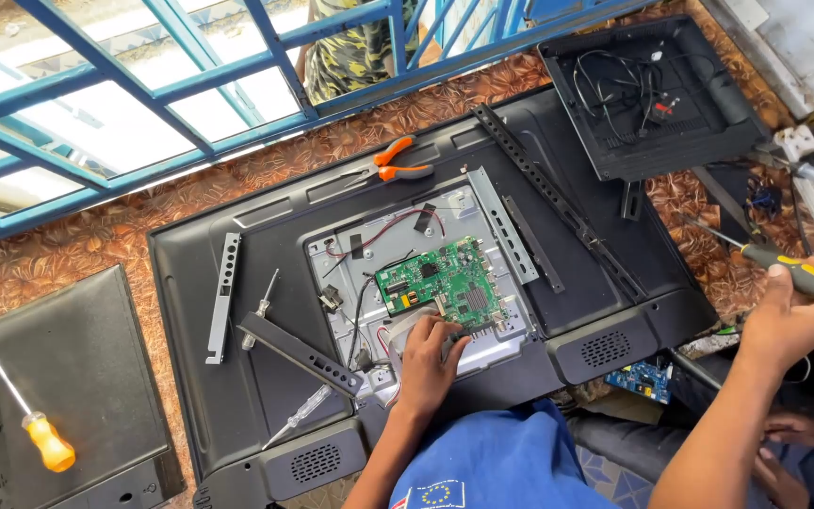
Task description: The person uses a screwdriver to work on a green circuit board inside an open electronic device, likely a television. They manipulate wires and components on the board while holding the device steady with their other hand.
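A flat television back lies under the left hand, whose grip rests clenched on the green circuit board's near edge. The right hand, well apart, grips a yellow-handled screwdriver.

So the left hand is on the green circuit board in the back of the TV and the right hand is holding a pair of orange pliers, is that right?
Not quite. The head view shows the right hand holding a screwdriver with a yellow and black handle, not pliers. The orange pliers lie untouched on the TV back. The left hand does rest at the edge of the green circuit board.
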